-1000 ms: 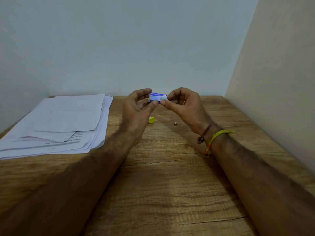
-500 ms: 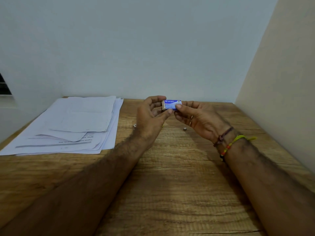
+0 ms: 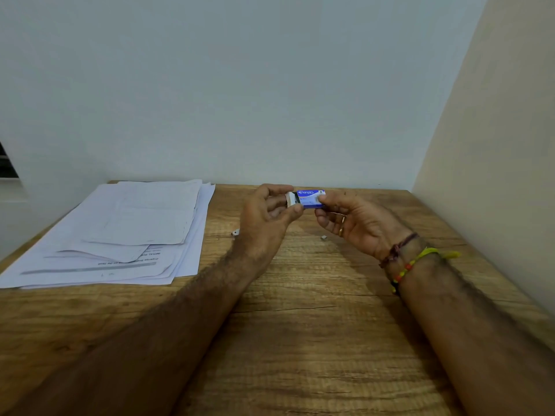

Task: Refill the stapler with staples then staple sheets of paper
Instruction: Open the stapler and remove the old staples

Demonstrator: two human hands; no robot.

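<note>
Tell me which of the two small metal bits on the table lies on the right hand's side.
The small metal bit just below the right hand; the other bit lies left of the left hand, toward the paper stack.

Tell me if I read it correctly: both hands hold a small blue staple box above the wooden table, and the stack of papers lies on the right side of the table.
Not quite. In the head view the stack of papers lies on the left side of the wooden table, not the right. The rest holds: the left hand and right hand both hold the small blue staple box above the table.

Bare forearms, no sleeves; right wrist: brown thread band (image 3: 398,249), yellow-orange beaded cord (image 3: 420,259); gold ring (image 3: 342,225).
</note>
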